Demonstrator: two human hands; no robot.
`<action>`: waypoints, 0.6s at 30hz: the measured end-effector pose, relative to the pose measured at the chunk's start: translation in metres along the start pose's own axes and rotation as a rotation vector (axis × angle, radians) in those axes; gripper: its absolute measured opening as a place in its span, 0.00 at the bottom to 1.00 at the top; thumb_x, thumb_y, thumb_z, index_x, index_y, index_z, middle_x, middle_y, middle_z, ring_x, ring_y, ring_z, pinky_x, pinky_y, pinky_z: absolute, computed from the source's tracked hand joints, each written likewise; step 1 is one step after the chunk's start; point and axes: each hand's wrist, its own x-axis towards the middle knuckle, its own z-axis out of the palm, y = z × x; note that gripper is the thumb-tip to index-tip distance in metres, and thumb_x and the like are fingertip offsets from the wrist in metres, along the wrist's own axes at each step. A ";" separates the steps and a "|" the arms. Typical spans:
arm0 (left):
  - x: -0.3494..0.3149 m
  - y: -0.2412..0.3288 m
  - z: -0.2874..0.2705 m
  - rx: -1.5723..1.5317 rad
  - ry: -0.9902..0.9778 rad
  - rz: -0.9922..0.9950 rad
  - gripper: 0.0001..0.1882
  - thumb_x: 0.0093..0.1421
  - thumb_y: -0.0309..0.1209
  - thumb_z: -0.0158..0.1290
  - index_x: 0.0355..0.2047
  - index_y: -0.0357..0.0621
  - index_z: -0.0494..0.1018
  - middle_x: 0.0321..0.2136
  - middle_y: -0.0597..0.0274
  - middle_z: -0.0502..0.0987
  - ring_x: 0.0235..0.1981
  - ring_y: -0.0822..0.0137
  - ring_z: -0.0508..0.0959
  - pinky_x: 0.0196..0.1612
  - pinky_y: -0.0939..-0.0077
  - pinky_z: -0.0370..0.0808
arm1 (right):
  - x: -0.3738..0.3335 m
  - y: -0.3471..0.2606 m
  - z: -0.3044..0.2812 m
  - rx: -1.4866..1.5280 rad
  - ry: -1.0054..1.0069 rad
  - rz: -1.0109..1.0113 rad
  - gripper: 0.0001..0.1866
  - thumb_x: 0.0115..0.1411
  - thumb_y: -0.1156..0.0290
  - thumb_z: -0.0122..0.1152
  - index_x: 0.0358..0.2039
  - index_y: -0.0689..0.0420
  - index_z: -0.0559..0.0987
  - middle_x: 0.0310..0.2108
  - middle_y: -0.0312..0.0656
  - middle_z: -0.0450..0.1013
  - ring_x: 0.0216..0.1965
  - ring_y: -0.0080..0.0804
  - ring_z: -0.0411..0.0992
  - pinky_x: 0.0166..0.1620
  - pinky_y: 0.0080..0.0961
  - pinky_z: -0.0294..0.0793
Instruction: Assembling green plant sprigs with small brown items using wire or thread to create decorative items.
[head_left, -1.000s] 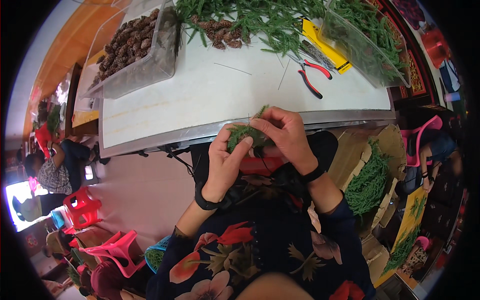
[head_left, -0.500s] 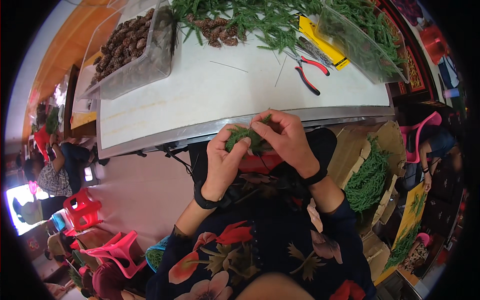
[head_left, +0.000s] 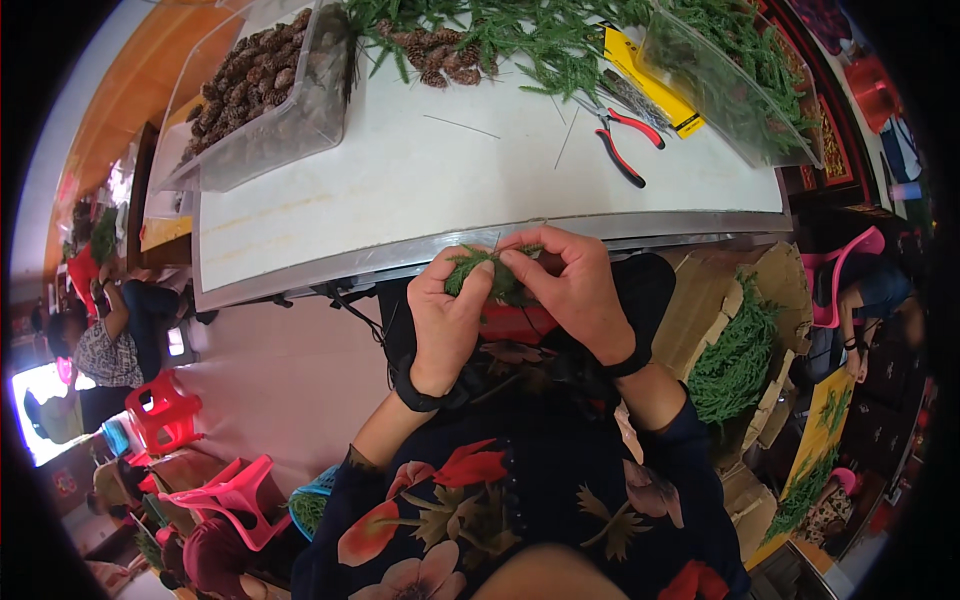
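Just in front of the table's near edge, my left hand (head_left: 446,318) is closed on a small bunch of green artificial pine sprigs (head_left: 466,268), thumb pressed on top. My right hand (head_left: 582,296) pinches the same bunch from the other side, thumb and forefinger meeting close to my left thumb. A thin dark wire seems to rise between the fingertips. On the white table (head_left: 400,185) lie red-and-black handled pliers (head_left: 622,155) and a few loose straight wires (head_left: 462,127).
A clear bin of pine cones (head_left: 245,100) stands at the far left. Loose pine cones (head_left: 440,58), green sprigs (head_left: 560,50), a yellow package (head_left: 650,85) and a clear bin of greenery (head_left: 740,90) lie farther back. A cardboard box of greenery (head_left: 735,350) stands at my right; pink stools (head_left: 235,495) and other people are around.
Both hands stay together on the bunch, with my left fingers shifted slightly. My right thumb and forefinger have moved a little to the left and down. The view has shifted slightly.
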 end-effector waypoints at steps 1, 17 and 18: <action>0.000 0.000 0.000 0.006 0.002 -0.010 0.04 0.58 0.20 0.51 0.33 0.34 0.75 0.26 0.70 0.75 0.27 0.82 0.70 0.32 0.88 0.67 | 0.000 0.000 0.000 -0.036 -0.002 -0.002 0.04 0.59 0.76 0.61 0.34 0.62 0.79 0.22 0.30 0.73 0.22 0.11 0.67 0.25 0.11 0.66; 0.007 0.006 -0.003 -0.003 -0.035 -0.075 0.02 0.58 0.22 0.54 0.31 0.36 0.74 0.24 0.72 0.75 0.26 0.84 0.69 0.30 0.88 0.68 | -0.002 0.004 0.003 -0.275 0.060 -0.278 0.06 0.55 0.80 0.61 0.35 0.62 0.77 0.29 0.38 0.74 0.24 0.23 0.72 0.28 0.18 0.70; 0.007 0.007 -0.004 0.003 -0.040 -0.084 0.02 0.58 0.22 0.54 0.31 0.36 0.74 0.24 0.72 0.75 0.26 0.84 0.69 0.30 0.88 0.68 | -0.001 0.004 0.003 -0.378 0.077 -0.402 0.06 0.55 0.81 0.61 0.35 0.62 0.77 0.30 0.40 0.74 0.24 0.25 0.72 0.28 0.19 0.70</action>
